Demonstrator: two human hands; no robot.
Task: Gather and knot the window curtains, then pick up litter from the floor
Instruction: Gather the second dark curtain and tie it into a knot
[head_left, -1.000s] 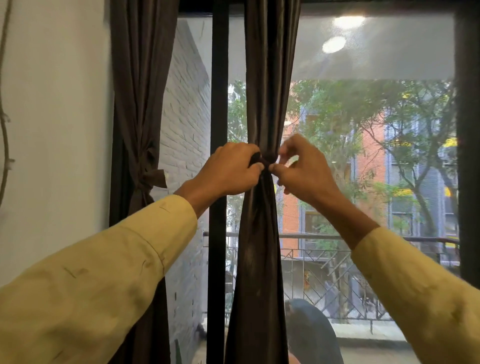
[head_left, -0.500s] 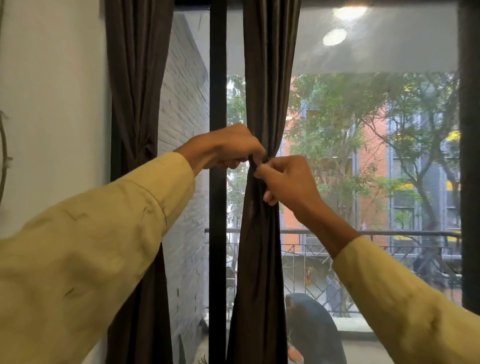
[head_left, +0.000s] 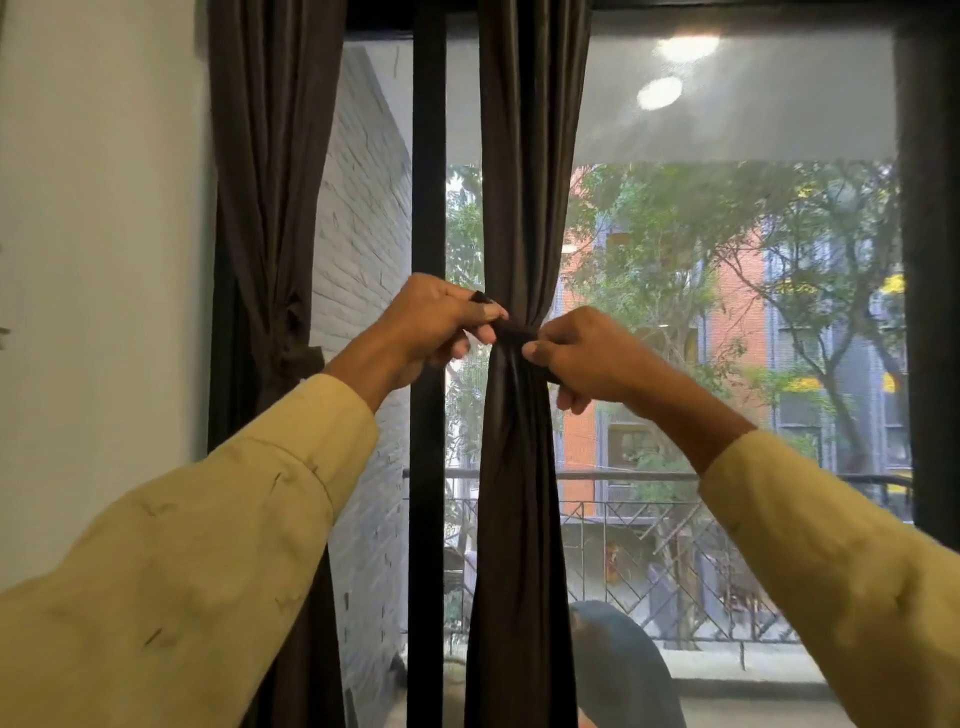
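Observation:
A dark brown curtain (head_left: 530, 156) hangs gathered in the middle of the window, pinched narrow at hand height. My left hand (head_left: 434, 327) grips the fabric band at the pinch from the left. My right hand (head_left: 582, 358) grips it from the right, thumb and fingers closed on the fabric. A second dark curtain (head_left: 270, 182) hangs at the left edge of the window with a knot (head_left: 293, 343) tied in it. No floor or litter is in view.
A black vertical window frame bar (head_left: 428, 156) stands between the two curtains. A white wall (head_left: 98, 260) lies to the left. A dark rounded chair back (head_left: 623, 670) sits low beyond the middle curtain. Outside are a balcony railing, trees and buildings.
My left hand has dropped level with the pinch and my right hand has shifted slightly right; both have stayed closed on the middle curtain throughout.

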